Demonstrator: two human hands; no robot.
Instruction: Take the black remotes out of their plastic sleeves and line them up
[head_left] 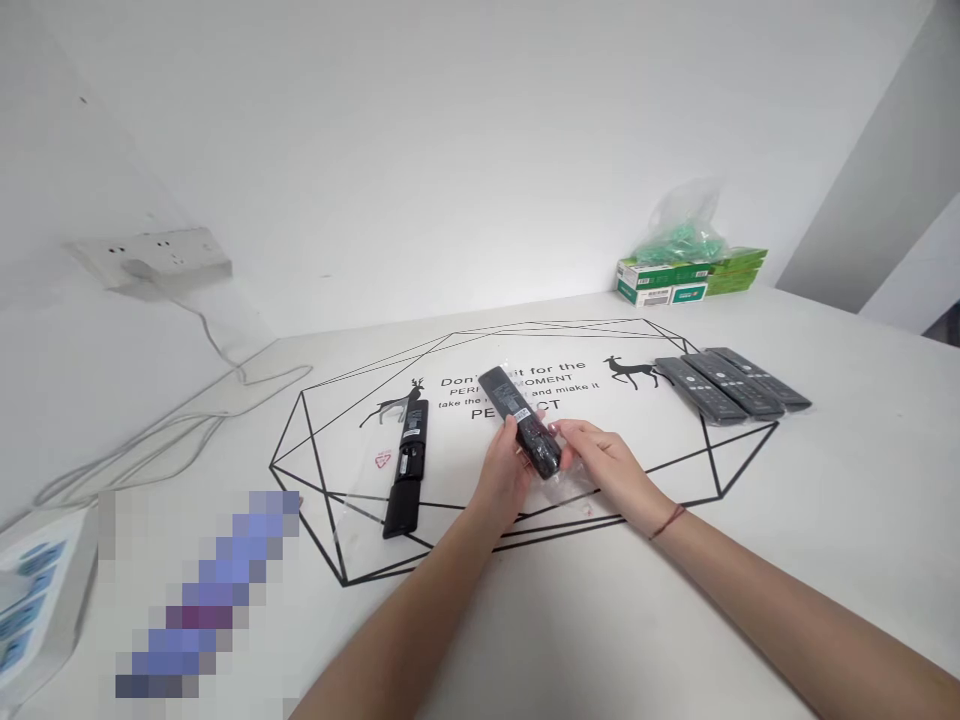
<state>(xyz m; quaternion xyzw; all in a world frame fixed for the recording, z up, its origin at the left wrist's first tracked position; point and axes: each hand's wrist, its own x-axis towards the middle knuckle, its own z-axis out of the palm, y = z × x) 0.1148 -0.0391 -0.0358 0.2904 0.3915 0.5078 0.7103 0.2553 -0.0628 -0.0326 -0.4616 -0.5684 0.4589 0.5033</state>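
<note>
A black remote control (517,415), back side up with a white label, is held tilted above the table in a clear plastic sleeve (568,490). My left hand (506,470) is closed round its lower left side. At its lower right end, the fingers of my right hand (604,458) are pinched together on the sleeve; some fingertips are hidden. To the left lies another black remote control (405,495), its battery compartment exposed and its cover slid down, beside a flat clear bag (367,490).
Several wrapped remote controls (712,390) lie side by side at the right. Green-and-white boxes (660,283) stand against the wall under a plastic bag (682,235). A power strip (45,610), a cable (172,430) and a blurred-out bluish item (214,590) are at the left.
</note>
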